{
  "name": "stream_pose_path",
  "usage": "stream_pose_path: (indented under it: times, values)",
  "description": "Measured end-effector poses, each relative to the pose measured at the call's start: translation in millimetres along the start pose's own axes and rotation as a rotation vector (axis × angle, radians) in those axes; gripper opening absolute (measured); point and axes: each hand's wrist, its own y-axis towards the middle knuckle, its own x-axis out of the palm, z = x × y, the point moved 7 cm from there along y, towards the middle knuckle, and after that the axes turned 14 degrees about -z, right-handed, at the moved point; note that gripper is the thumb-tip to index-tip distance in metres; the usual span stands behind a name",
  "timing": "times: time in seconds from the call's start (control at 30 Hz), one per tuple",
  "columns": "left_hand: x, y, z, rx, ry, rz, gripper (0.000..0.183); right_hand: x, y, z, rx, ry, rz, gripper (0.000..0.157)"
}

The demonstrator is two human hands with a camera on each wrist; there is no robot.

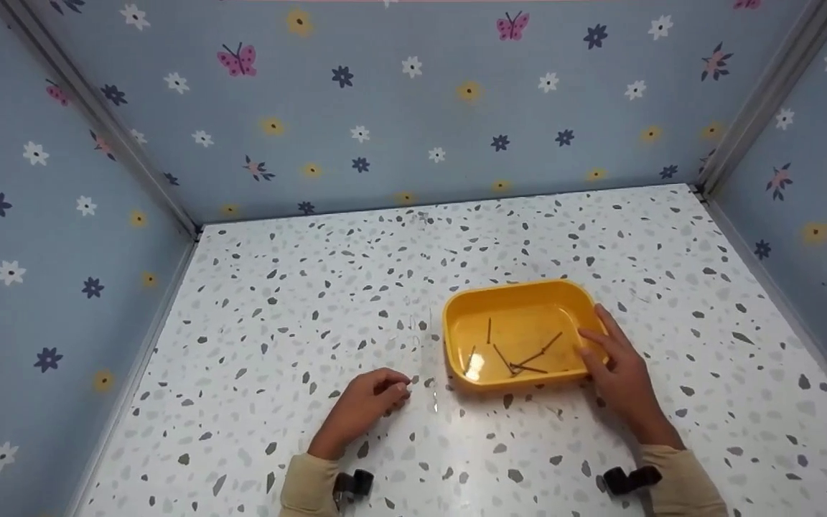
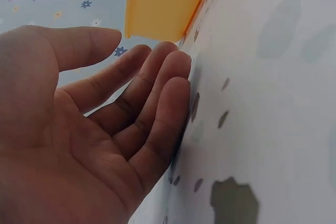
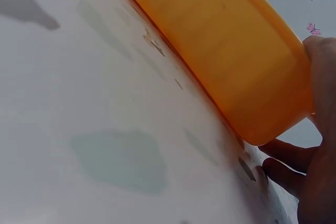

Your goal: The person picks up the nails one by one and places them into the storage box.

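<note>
A yellow plastic tray (image 1: 528, 314) with rounded corners sits right of centre on the speckled table. Several thin dark nails (image 1: 544, 350) lie scattered on its floor. My right hand (image 1: 625, 380) grips the tray's right end, thumb and a finger over the rim and other fingers outside. From the right wrist view, fingers curl around the outside corner of the tray (image 3: 226, 45). To the left of the tray, my left hand (image 1: 367, 402) rests by the tabletop, fingers loosely bent. In the left wrist view its palm (image 2: 105, 150) holds nothing, and the tray's end shows beyond the fingertips.
The white table (image 1: 298, 301) has grey speckles and is enclosed by blue flowered panels (image 1: 413, 108) at the back and both sides. Strips of clear tape (image 1: 433, 388) run along the table left of the tray. Black wrist straps (image 1: 357, 482) sit at both sleeves.
</note>
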Motion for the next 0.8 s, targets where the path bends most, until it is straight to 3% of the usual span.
stream_pose_path:
  times: [0.33, 0.57, 0.8]
  values:
    - [1.5, -3.4, -2.8, -0.033, -0.012, 0.016, 0.026, 1.9, -4, -2, -0.028, -0.011, 0.015, 0.047]
    - [0.4, -5.7, -2.5, 0.032, 0.001, 0.076, 0.025, -4.3, -4, 6, 0.036, 0.008, 0.033, 0.05]
    - [-6.4, -2.0, 4.6, 0.061, 0.024, 0.09, 0.025, -15.8, 4, 4, 0.06, -0.071, -0.022, 0.049]
